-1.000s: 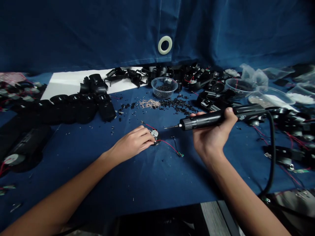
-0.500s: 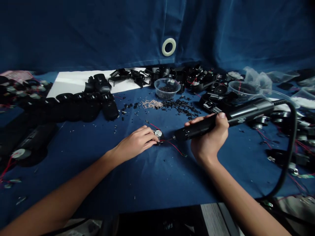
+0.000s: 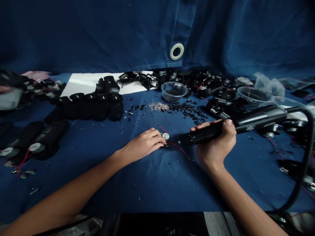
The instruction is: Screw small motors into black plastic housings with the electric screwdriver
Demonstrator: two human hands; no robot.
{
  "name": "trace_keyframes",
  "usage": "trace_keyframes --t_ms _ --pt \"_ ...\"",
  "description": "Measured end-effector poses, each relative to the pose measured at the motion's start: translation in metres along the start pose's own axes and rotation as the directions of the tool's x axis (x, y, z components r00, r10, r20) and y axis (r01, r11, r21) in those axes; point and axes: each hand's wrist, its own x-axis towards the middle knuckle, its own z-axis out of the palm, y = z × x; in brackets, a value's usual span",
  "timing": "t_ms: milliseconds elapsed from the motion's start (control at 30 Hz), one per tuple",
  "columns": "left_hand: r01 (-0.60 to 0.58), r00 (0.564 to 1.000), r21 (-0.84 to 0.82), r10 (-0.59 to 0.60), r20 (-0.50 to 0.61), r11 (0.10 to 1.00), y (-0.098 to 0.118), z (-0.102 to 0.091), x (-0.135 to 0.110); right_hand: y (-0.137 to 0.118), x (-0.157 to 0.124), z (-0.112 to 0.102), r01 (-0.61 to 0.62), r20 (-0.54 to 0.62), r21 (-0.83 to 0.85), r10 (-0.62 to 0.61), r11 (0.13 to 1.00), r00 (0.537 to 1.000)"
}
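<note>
My left hand (image 3: 145, 145) rests on the blue cloth, its fingertips pressing a small round motor part (image 3: 165, 136). That part has a silver face and trailing red wires (image 3: 179, 149). My right hand (image 3: 216, 141) grips a black corded electric screwdriver (image 3: 209, 131) lying almost level. Its thin tip sits just right of the motor part, and I cannot tell whether they touch. The part's underside is hidden.
A transparent bowl of black screws (image 3: 173, 92) stands beyond a silver screw pile (image 3: 158, 106) and scattered black bits (image 3: 187, 111). Black housings (image 3: 93, 106) lie at left, more parts at right. The screwdriver's cord (image 3: 307, 157) curves down at right. Another person's hand (image 3: 3, 88) shows at far left.
Since one second ago, the screwdriver has dropped and swung level with the motor part, its tip moving beside it. The view has shifted, and another person's hand has appeared at far left.
</note>
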Motion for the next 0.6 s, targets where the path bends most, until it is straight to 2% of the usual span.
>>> trace_keyframes --t_ms 300,600 --pt "-0.005 1.0 -0.018 0.005 -0.011 1.0 -0.0022 0.0023 -0.0019 -0.0012 -0.0023 0.0002 -0.014 -0.008 -0.044 0.014 0.999 1.0" --pt "-0.01 1.0 -0.047 0.009 -0.024 0.999 -0.0048 0.0052 -0.0026 0.002 -0.0042 0.001 0.057 0.018 -0.016 -0.057 0.998 0.998"
